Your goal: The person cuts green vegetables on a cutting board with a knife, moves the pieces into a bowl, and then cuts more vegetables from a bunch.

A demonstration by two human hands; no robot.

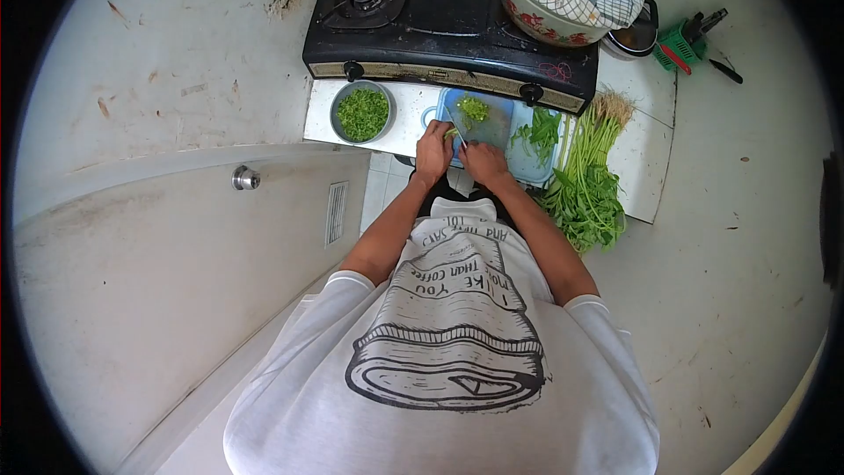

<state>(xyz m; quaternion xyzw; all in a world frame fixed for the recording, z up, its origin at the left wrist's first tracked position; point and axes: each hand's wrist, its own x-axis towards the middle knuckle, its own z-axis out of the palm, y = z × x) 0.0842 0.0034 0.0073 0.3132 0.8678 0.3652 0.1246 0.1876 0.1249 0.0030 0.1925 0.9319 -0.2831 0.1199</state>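
On a blue cutting board, my right hand is wrapped round the handle of a knife. Its blade points away from me, up and to the left. Close beside the blade, my left hand has its fingers closed on some green stems; the fingertips are small and partly hidden. Chopped greens lie in a small heap just beyond the knife. Cut leafy greens rest on the right part of the board.
A bowl of chopped greens stands left of the board. To the right lies a bunch of long-stemmed leafy vegetables, roots attached. Behind are a black gas stove, a cloth-covered pot and a green basket with utensils.
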